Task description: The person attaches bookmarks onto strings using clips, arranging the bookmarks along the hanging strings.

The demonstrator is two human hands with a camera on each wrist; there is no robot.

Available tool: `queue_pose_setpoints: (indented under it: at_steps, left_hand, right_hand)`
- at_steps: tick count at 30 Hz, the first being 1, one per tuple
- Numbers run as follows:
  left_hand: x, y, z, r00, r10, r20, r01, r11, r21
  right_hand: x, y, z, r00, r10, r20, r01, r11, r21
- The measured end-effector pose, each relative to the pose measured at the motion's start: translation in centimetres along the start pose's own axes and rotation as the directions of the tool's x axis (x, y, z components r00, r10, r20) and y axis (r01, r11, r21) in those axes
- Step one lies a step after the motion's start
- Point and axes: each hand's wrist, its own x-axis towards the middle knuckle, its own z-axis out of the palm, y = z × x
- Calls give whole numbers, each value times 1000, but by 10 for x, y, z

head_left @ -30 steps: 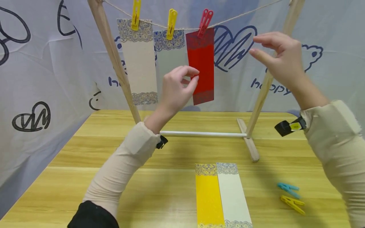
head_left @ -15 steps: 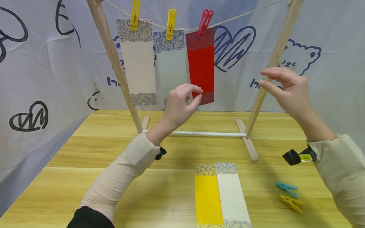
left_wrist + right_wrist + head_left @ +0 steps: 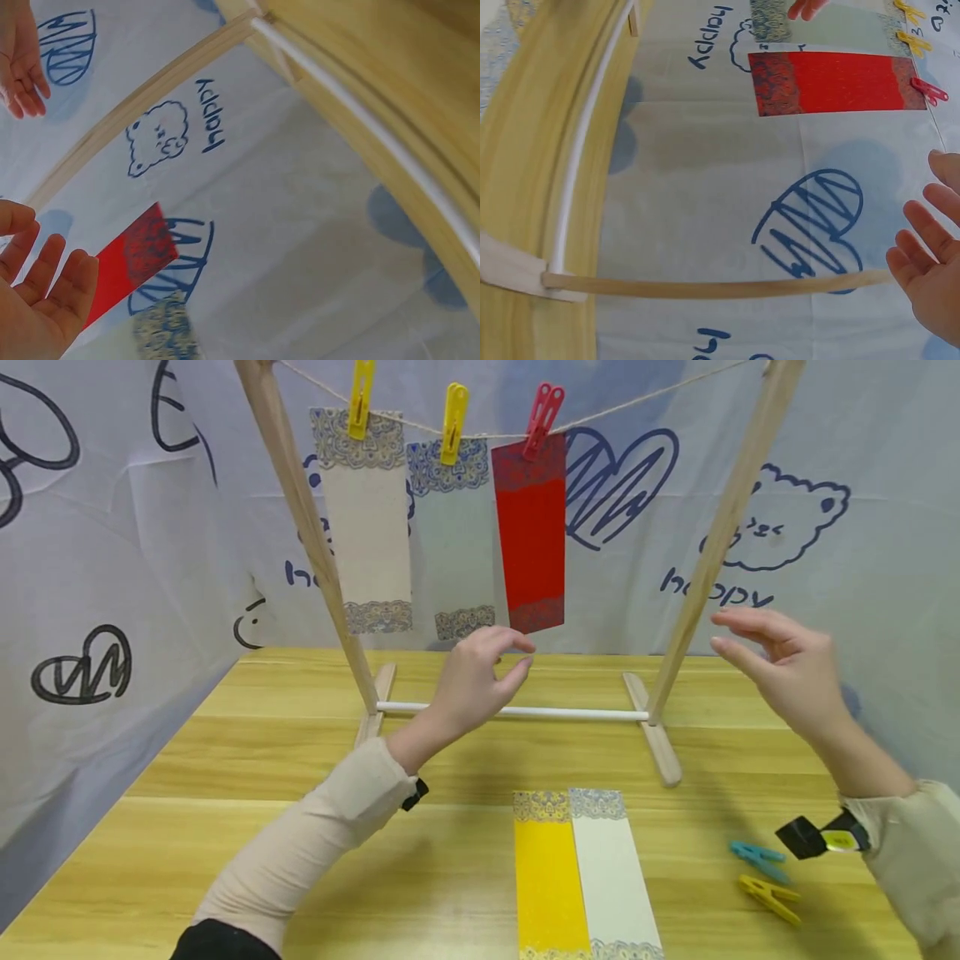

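Red card (image 3: 532, 535) is held up on cord (image 3: 504, 437) by red clip (image 3: 537, 437), w/ L hand (image 3: 480, 677) & R hand (image 3: 795, 677) (empty, thumbs clear of fingertips) raised.

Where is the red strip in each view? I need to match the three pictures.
Head: the red strip hangs just above centre, under the red clip.
Left wrist: the red strip slants across the lower left, partly hidden by the left hand.
Right wrist: the red strip runs sideways at upper right.
Shared landmark: the white rod shows in all three.
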Motion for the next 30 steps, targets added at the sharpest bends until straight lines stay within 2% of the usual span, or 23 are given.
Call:
queue_pose_setpoints:
  at_steps: [3, 8, 11, 19, 24, 30]
  left_hand:
    - [-8, -2, 3, 999, -13, 29, 13, 1000, 22]
    - [-22, -6, 8, 994, -34, 104, 29, 998, 56]
    - [-29, -8, 11, 989, -32, 145, 23, 998, 62]
    - [-44, -12, 20, 969, -52, 243, 38, 997, 64]
    - [-53, -12, 27, 950, -66, 306, 43, 996, 83]
    - [-65, -9, 37, 911, -66, 408, 30, 995, 95]
  right_hand:
    - [-10, 0, -3, 1000, 24, 1, -24, 1000, 14]
    - [-29, 2, -10, 996, 93, 10, -92, 995, -48]
    - [-40, 5, -11, 992, 127, 17, -125, 988, -90]
    - [-80, 18, -12, 982, 181, 61, -172, 977, -124]
    - [-100, 21, -13, 962, 259, 85, -246, 960, -136]
    - [-119, 30, -21, 920, 371, 129, -360, 927, -101]
